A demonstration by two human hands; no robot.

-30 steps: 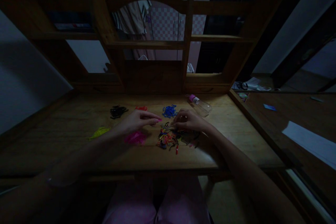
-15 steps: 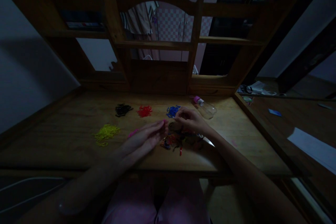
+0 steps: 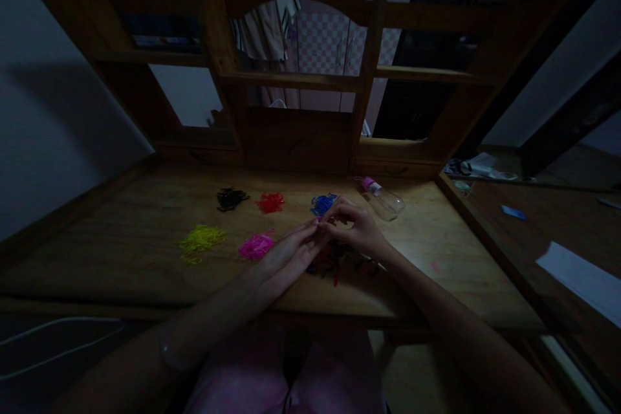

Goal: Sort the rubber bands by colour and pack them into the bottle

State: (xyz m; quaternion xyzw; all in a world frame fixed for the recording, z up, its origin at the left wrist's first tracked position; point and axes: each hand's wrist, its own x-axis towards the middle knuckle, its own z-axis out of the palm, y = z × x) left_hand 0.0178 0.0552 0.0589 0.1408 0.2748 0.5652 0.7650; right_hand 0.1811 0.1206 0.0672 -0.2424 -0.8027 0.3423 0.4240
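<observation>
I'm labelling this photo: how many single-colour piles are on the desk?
5: black pile back left, red pile right of it, blue pile farther right, yellow pile front left, pink pile right of that. Others may be hidden.

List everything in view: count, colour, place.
Desk: one, brown, centre
Shelf: one, brown, behind desk
Clothes: uncounted, pale, behind shelf
Bottle: one, clear, back right
Papers: uncounted, white, far right
Black pile: one, black, back left
Red pile: one, red, beside black
Blue pile: one, blue, back centre
Yellow pile: one, yellow, front left
Pink pile: one, pink, front centre
Mixed pile: one, mostly dark, below hands
Left hand: one, centre
Right hand: one, centre
</observation>
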